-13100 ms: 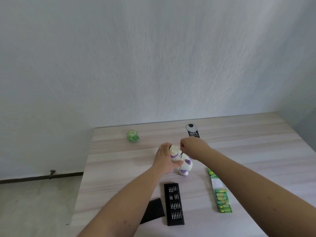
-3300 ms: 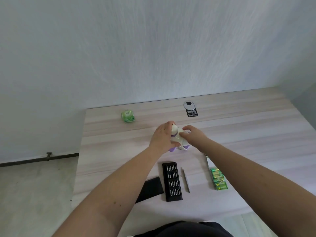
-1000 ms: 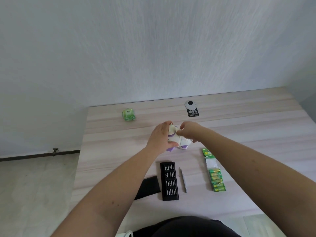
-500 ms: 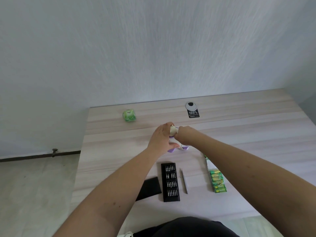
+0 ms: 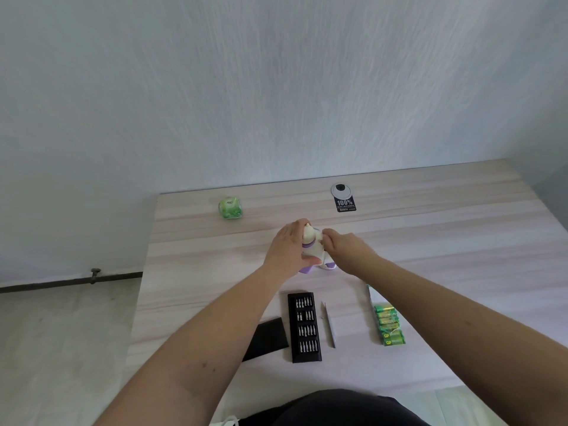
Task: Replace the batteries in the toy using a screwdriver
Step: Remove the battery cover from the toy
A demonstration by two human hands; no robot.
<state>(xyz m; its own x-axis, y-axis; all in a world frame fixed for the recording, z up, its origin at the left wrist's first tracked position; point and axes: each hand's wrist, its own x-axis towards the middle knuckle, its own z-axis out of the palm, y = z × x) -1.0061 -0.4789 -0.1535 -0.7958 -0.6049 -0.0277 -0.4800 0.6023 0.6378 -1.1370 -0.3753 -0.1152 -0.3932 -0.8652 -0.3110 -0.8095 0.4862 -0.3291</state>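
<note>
A small white and purple toy (image 5: 312,247) stands on the wooden table (image 5: 430,247) in the middle. My left hand (image 5: 289,250) grips it from the left, fingers wrapped around its body. My right hand (image 5: 344,249) meets the toy from the right, its curled fingertips working at the toy's back; what they pinch is hidden. The thin grey screwdriver (image 5: 329,325) lies on the table beside the black bit case (image 5: 304,327). A row of green batteries (image 5: 388,327) lies in its pack to the right.
The black lid (image 5: 266,338) of the bit case lies left of it. A green wrapped packet (image 5: 231,208) sits at the back left, a black tag (image 5: 343,199) at the back centre. The table's left edge drops to the floor.
The screwdriver, earlier in my right hand at the toy, now lies beside the bit case. Over the last second both hands stay on the toy, with only small finger shifts.
</note>
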